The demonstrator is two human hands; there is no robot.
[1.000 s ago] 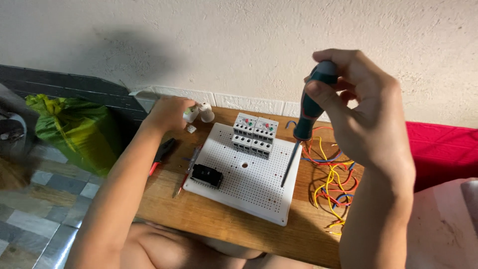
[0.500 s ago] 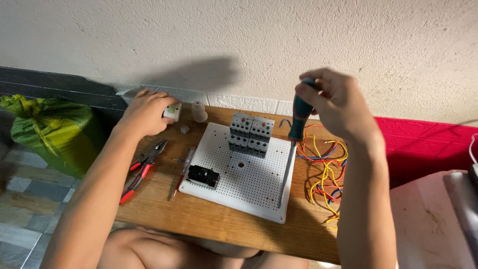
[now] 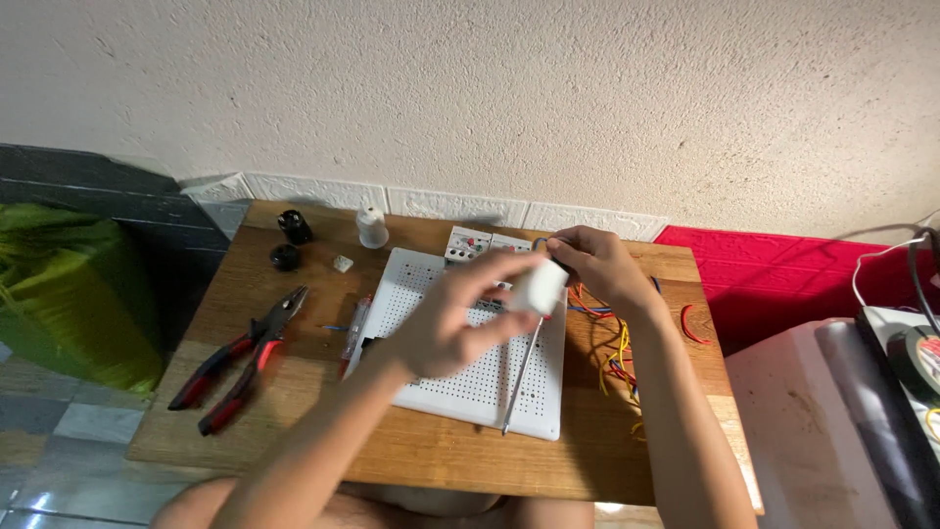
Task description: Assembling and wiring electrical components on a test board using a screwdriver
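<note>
We see our left hand [image 3: 446, 328] in the middle of the frame, a bit blurry, with its fingers pinched around a small white block [image 3: 538, 287] that looks like smooth plastic. The block is up in the air, above a flat white board [image 3: 470, 377] full of tiny round holes. Our right hand [image 3: 595, 263] is just right of the block, and its fingers are curled around the top of a screwdriver [image 3: 521, 370]. The thin metal shaft of the screwdriver slants down across the board, and its tip sits near the board's lower edge. The board lies on a brown wooden table [image 3: 294, 402] with a smooth top. At the top edge of the board sits a grey and white row of switch boxes [image 3: 478, 241]. To the right of the board we see a messy bunch of thin wires [image 3: 617, 358] in red, yellow and blue. At the left of the table lie pliers [image 3: 240, 358] with red and black handles. Near the upper left of the table stand two small black round parts [image 3: 290, 240] and a white lamp socket [image 3: 372, 227]. Behind the table is a bumpy, rough pale wall [image 3: 548, 88]. At the far left is a shiny green bag [image 3: 69, 289], and at the right we see a bright red cloth [image 3: 793, 274].
</note>
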